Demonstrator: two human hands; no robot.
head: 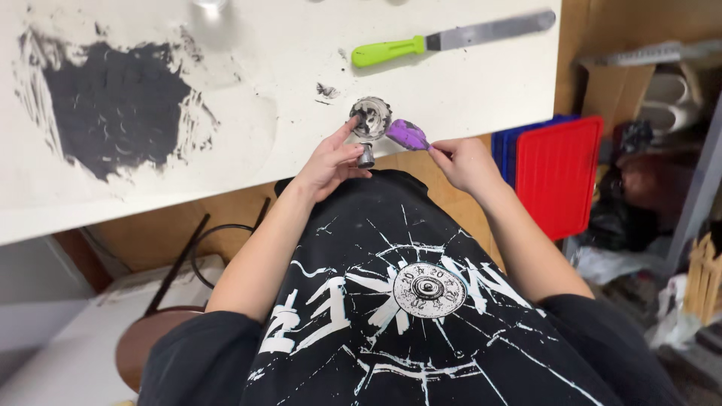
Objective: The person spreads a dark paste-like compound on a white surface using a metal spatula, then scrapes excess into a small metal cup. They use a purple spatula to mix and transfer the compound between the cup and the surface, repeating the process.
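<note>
My left hand [329, 162] holds one small round metal cup with a short stem [369, 124], smeared black inside, right at the near edge of the white desk [301, 90]; my fingers are closed around its stem and my thumb rests on its rim. My right hand [466, 162] has its grip pinched on one small purple scraper [407, 135], whose tip touches the cup's right side. Beyond the cup, further in on the desk, lies one palette knife with a lime green handle and a grey metal blade [451, 41], with bare white surface between. Left of the cup spreads one large black paint smear [113, 105]. Right of the cup, past the desk's edge, stand one red flat plastic panel [560, 173] and one blue panel [505, 146] behind it, crowding that side.
</note>
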